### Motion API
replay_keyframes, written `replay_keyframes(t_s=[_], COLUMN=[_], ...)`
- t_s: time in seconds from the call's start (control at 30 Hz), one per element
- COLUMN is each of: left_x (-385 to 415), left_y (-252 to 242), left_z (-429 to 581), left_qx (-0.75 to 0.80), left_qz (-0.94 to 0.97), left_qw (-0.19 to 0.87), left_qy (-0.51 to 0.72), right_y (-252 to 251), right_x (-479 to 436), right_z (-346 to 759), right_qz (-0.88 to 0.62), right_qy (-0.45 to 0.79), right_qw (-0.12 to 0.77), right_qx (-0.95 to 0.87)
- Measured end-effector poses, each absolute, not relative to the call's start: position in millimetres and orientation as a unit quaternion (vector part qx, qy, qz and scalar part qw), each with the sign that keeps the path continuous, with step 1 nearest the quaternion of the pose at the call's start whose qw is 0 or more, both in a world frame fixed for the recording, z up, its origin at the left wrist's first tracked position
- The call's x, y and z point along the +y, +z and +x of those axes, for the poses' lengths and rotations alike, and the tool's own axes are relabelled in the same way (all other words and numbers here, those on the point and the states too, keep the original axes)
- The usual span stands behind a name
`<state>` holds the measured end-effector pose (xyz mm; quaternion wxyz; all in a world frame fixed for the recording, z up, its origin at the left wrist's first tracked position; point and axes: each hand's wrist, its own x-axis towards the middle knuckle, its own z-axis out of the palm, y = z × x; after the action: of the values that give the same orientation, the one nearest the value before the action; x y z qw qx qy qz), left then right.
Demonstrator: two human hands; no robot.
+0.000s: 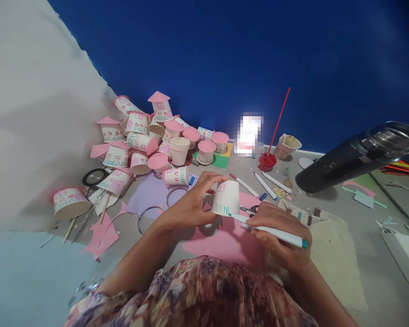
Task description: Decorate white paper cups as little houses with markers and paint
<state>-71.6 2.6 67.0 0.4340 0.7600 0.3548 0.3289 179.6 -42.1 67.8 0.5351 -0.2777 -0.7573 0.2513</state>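
Observation:
My left hand (199,200) grips a white paper cup (229,195), thumb and fingers on its left side. A pink window is drawn on the cup, and green zigzag strokes run along its lower edge. In my right hand (281,231) is a white marker (276,234) with a green end, its tip touching the cup near those strokes. Pink paper (221,243) lies under both hands. Scissors (250,210) show partly behind my right fingers.
Several decorated cups with pink cone roofs (159,106) are heaped at the left back, beside stacked plain cups (179,151). Markers (244,185) lie behind my hands. A red pot (267,161) with a stick, a dark flask (344,159) and a cloth bag (337,254) are rightward.

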Motion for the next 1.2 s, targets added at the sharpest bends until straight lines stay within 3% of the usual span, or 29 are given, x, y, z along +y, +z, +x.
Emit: replay_keyframes(t_s=[0.77,1.2], left_x=[4,1], left_y=[45,33], left_z=[-61,-54], left_qx=[0.289,0.276], left_qz=[0.628,0.528], left_qw=[0.571,0.649], left_qy=[0.444,0.473], right_y=[63,62], right_x=[-42,-42], right_z=[185,188], right_qz=[-0.284,-0.276], right_qy=[0.257,0.292], right_qw=[0.605,0.6], right_qx=[-0.698,-0.692])
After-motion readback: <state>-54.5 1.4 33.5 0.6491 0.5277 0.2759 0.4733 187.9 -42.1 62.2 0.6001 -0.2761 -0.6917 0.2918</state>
